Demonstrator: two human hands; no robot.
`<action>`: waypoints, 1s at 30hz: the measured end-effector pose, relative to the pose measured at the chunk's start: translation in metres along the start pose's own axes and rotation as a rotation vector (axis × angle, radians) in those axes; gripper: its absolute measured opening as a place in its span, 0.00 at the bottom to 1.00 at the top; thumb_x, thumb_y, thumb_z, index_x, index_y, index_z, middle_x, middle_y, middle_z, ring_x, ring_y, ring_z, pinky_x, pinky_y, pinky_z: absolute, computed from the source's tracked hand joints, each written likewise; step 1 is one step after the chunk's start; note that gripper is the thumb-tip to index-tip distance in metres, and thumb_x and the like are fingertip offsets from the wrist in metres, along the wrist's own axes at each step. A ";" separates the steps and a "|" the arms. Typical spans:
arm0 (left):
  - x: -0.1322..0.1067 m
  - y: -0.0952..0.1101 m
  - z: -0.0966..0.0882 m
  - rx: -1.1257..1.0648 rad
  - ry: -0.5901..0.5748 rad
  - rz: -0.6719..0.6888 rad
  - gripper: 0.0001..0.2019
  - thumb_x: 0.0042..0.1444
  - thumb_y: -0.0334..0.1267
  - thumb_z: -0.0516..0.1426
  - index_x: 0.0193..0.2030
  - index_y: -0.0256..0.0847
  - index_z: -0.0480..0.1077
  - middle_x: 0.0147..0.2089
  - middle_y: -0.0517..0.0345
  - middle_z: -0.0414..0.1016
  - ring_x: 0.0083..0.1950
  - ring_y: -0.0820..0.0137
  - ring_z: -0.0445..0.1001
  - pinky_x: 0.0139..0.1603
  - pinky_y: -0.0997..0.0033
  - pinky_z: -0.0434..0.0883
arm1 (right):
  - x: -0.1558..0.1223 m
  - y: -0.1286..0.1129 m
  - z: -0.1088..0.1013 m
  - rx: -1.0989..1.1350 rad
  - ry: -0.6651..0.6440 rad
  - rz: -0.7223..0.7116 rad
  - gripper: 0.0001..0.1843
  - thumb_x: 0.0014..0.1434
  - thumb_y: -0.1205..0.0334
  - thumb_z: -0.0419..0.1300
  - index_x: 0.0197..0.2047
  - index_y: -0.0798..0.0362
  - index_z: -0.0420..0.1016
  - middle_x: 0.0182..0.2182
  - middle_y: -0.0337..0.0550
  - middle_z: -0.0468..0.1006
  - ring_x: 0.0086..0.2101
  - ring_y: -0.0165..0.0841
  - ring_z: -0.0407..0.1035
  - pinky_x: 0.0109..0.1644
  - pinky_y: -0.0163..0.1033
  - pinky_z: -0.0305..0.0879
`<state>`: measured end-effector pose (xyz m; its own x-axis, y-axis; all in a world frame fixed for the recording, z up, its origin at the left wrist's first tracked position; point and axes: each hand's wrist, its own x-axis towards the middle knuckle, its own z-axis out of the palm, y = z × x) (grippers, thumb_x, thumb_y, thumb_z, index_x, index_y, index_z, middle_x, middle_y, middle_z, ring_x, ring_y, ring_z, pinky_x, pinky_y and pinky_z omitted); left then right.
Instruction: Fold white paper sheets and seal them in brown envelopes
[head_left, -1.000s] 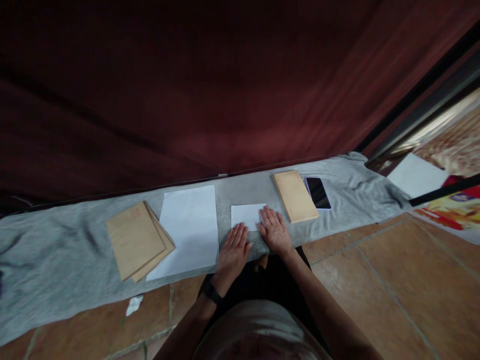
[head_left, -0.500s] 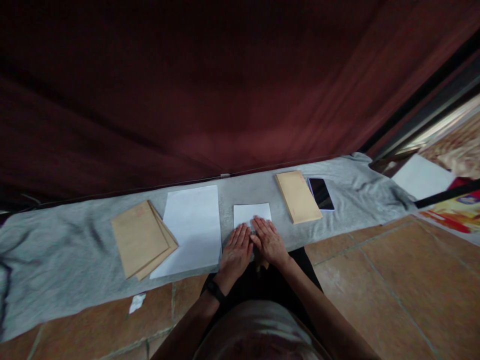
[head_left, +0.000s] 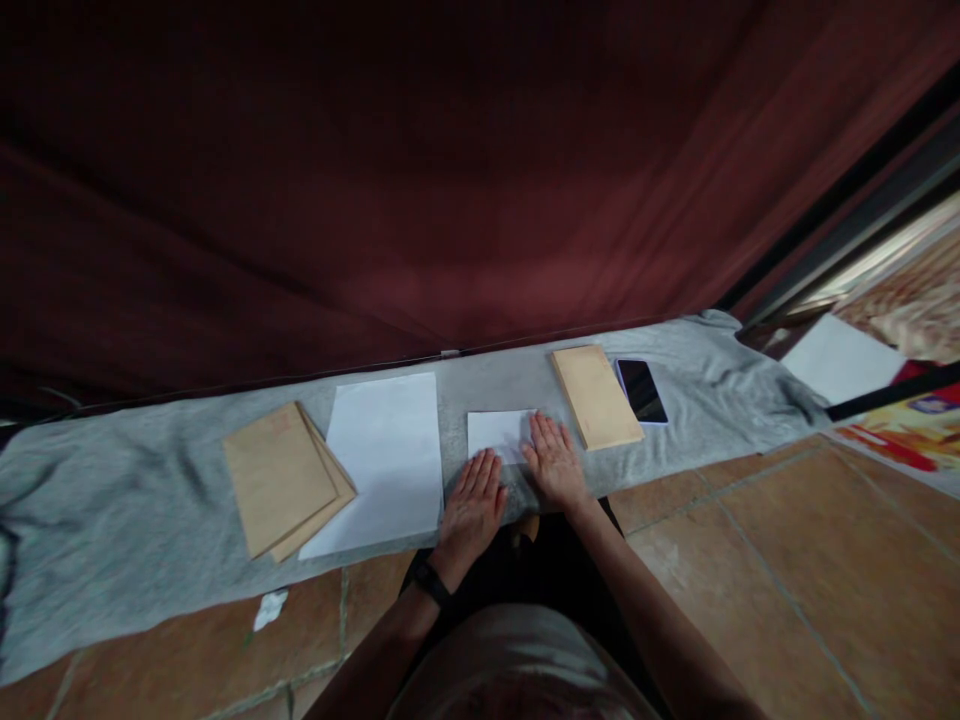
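Note:
A small folded white paper (head_left: 495, 432) lies on a grey cloth (head_left: 112, 500) spread over the tiled floor. My left hand (head_left: 474, 503) rests flat with fingers stretched out, its fingertips at the paper's near left edge. My right hand (head_left: 556, 462) lies flat, fingers out, on the paper's right end. Neither hand holds anything. A dark watch band sits on my left wrist.
Left of the hands lie a larger white sheet (head_left: 382, 460) and a stack of brown envelopes (head_left: 285, 478). To the right are another brown envelope (head_left: 596, 395) and a black phone (head_left: 642, 390). A dark red curtain (head_left: 420, 170) hangs behind. A white scrap (head_left: 270, 608) lies on the tiles.
My right hand slid left along the folded paper toward my left hand, then back to the paper's right end. My left hand stayed nearly in place.

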<state>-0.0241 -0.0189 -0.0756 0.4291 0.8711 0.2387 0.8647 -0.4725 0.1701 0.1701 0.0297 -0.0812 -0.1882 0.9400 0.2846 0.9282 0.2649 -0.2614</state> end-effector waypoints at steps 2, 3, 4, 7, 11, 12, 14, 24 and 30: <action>-0.001 0.000 0.001 0.005 -0.004 0.002 0.25 0.69 0.38 0.47 0.70 0.30 0.59 0.72 0.42 0.59 0.75 0.60 0.53 0.74 0.53 0.58 | 0.001 -0.015 -0.001 0.057 -0.043 -0.077 0.31 0.73 0.52 0.43 0.74 0.58 0.51 0.70 0.53 0.57 0.70 0.43 0.50 0.72 0.55 0.49; -0.001 0.000 0.001 0.007 -0.010 0.001 0.25 0.68 0.37 0.47 0.69 0.29 0.60 0.72 0.41 0.60 0.75 0.59 0.54 0.73 0.52 0.58 | 0.002 -0.023 -0.001 0.093 -0.077 -0.129 0.30 0.74 0.52 0.42 0.73 0.56 0.52 0.70 0.51 0.57 0.70 0.41 0.50 0.72 0.53 0.50; -0.002 0.000 0.002 0.010 -0.020 0.000 0.25 0.68 0.36 0.47 0.69 0.29 0.60 0.71 0.40 0.61 0.74 0.58 0.55 0.73 0.52 0.58 | 0.004 -0.030 0.000 0.127 -0.109 -0.179 0.29 0.74 0.52 0.42 0.73 0.54 0.54 0.70 0.48 0.57 0.70 0.39 0.50 0.72 0.51 0.51; -0.003 0.000 0.005 0.023 -0.052 -0.004 0.24 0.66 0.35 0.49 0.67 0.27 0.63 0.68 0.37 0.66 0.72 0.56 0.60 0.72 0.52 0.60 | 0.013 -0.047 0.005 0.198 -0.175 -0.255 0.27 0.74 0.53 0.41 0.70 0.52 0.60 0.69 0.44 0.61 0.68 0.35 0.53 0.72 0.48 0.51; -0.003 0.000 0.007 0.045 -0.027 -0.003 0.24 0.66 0.35 0.48 0.66 0.24 0.64 0.66 0.34 0.68 0.70 0.55 0.64 0.71 0.52 0.61 | 0.024 -0.051 0.012 0.194 -0.180 -0.241 0.27 0.74 0.53 0.42 0.69 0.54 0.63 0.69 0.45 0.62 0.68 0.36 0.55 0.73 0.49 0.50; -0.002 0.000 0.007 0.048 -0.015 0.001 0.24 0.67 0.35 0.48 0.66 0.24 0.64 0.66 0.35 0.68 0.70 0.55 0.63 0.71 0.52 0.61 | 0.026 -0.049 0.013 0.183 -0.176 -0.235 0.27 0.74 0.53 0.42 0.69 0.54 0.62 0.69 0.46 0.61 0.68 0.37 0.55 0.73 0.50 0.50; -0.002 0.000 0.006 0.043 0.006 0.007 0.24 0.67 0.35 0.48 0.66 0.26 0.64 0.67 0.36 0.67 0.71 0.56 0.63 0.71 0.52 0.61 | 0.028 -0.044 0.016 0.162 -0.170 -0.225 0.28 0.74 0.53 0.43 0.70 0.56 0.60 0.69 0.48 0.59 0.68 0.39 0.53 0.73 0.51 0.49; 0.000 0.000 0.003 0.015 0.041 0.018 0.26 0.68 0.38 0.48 0.71 0.32 0.57 0.72 0.43 0.60 0.75 0.60 0.54 0.73 0.53 0.59 | 0.023 -0.008 0.015 0.070 -0.121 -0.114 0.31 0.73 0.51 0.43 0.73 0.58 0.54 0.70 0.52 0.56 0.70 0.41 0.50 0.73 0.53 0.47; 0.001 0.001 -0.001 0.011 0.033 0.008 0.25 0.68 0.39 0.48 0.70 0.31 0.59 0.72 0.43 0.60 0.75 0.60 0.53 0.74 0.55 0.57 | 0.014 0.010 0.011 0.001 -0.050 -0.067 0.32 0.73 0.51 0.43 0.74 0.58 0.51 0.70 0.54 0.57 0.69 0.42 0.51 0.72 0.53 0.48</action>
<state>-0.0231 -0.0185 -0.0745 0.4276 0.8622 0.2717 0.8641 -0.4781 0.1573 0.1732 0.0475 -0.0904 -0.2658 0.9298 0.2547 0.9125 0.3279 -0.2446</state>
